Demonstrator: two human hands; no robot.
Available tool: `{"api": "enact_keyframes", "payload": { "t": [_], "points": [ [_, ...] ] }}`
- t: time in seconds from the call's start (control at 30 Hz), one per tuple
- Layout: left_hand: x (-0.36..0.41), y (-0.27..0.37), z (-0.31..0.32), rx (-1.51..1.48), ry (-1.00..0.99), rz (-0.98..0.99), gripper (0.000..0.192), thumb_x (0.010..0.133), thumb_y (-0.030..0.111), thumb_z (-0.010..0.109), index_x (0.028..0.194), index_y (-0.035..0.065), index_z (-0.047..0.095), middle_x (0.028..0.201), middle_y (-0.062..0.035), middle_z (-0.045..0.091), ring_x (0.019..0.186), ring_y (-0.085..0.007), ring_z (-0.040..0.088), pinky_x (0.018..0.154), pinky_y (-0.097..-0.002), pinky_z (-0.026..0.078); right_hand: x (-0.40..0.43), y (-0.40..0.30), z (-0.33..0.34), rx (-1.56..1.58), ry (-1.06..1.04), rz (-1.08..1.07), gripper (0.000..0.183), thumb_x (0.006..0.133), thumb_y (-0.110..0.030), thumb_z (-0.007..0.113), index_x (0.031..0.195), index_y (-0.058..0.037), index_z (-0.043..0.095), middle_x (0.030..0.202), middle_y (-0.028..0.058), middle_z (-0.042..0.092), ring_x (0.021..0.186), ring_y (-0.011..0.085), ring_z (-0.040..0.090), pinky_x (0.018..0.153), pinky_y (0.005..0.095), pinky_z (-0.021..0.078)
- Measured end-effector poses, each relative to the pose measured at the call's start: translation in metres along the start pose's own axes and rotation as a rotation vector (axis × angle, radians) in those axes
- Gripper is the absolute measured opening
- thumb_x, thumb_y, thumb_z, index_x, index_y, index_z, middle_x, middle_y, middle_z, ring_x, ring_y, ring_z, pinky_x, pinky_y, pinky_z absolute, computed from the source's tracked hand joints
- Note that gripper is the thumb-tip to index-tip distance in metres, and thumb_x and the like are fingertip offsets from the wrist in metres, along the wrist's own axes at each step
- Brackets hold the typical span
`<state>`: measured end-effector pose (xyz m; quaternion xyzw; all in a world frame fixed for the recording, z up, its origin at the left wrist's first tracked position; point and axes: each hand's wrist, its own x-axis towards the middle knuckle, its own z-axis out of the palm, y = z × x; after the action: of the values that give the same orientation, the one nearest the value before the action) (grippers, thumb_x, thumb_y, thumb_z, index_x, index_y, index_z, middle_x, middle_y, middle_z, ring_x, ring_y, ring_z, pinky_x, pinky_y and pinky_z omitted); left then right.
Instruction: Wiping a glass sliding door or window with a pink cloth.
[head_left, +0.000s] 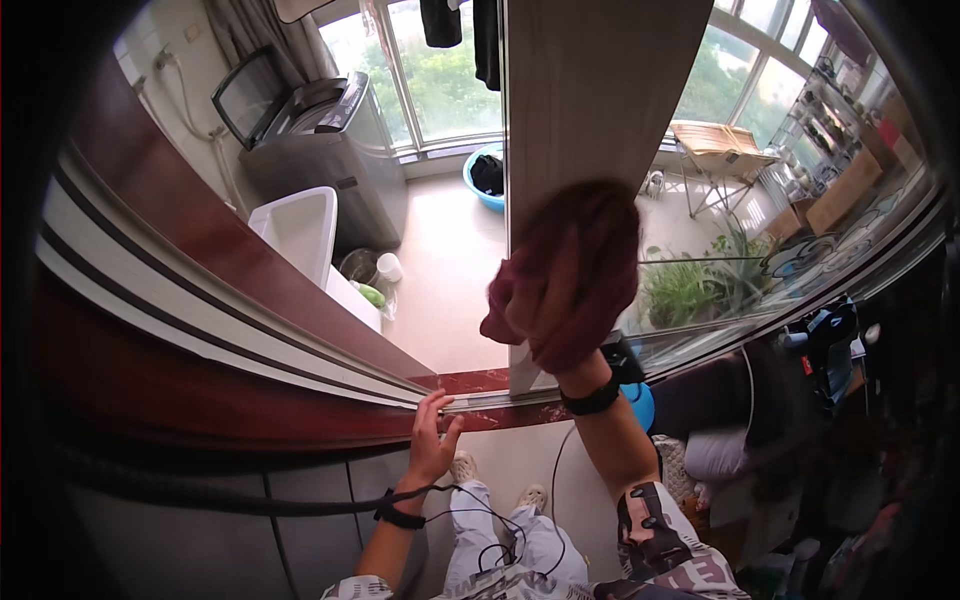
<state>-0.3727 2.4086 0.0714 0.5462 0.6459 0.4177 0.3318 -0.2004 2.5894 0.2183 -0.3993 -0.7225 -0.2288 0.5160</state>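
My right hand (551, 300) grips a dark red cloth (592, 255), raised in front of the wooden edge panel of a sliding door (585, 90); whether the cloth touches the panel I cannot tell. Lower down on the left, my left hand (433, 442) is held with its fingers apart, holding nothing, near the dark red door frame (360, 427). Both wrists carry black bands, and thin black cables hang before my body. To the right of the panel, a glass pane (705, 259) bears a flower pattern.
Beyond the doorway stand a washing machine with raised lid (322, 165), a white sink (296, 225) and a blue basin (487, 184) of dark laundry. Through the glass show potted plants (690, 292) and a folding stand (724, 150). A floor track (487, 400) crosses the threshold.
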Motion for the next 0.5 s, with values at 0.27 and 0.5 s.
{"api": "enact_keyframes", "payload": {
  "t": [0.27,0.5],
  "points": [
    [0.044,0.071,-0.022,0.028,-0.047,0.188,0.033,0.088,0.018,0.063,0.117,0.0029,0.059,0.129,-0.0169,0.052,0.113,-0.0297,0.055,0.089,-0.0364,0.047,-0.119,-0.007,0.035,0.043,0.226,0.251,0.027,0.083,-0.011,0.063,0.109,-0.0038,0.064,0.123,0.0199,0.050,0.110,0.0366,0.050,0.092,0.0473,0.0445],
    [0.019,0.078,-0.058,0.091,-0.193,0.222,0.027,0.086,0.013,0.065,0.112,0.0051,0.061,0.124,-0.0117,0.055,0.109,-0.0262,0.058,0.082,-0.0366,0.052,-0.065,-0.017,-0.002,0.137,0.093,0.290,0.034,0.087,-0.014,0.062,0.118,-0.0002,0.059,0.128,0.0227,0.050,0.116,0.0432,0.048,0.098,0.0513,0.0399]
  ]
}}
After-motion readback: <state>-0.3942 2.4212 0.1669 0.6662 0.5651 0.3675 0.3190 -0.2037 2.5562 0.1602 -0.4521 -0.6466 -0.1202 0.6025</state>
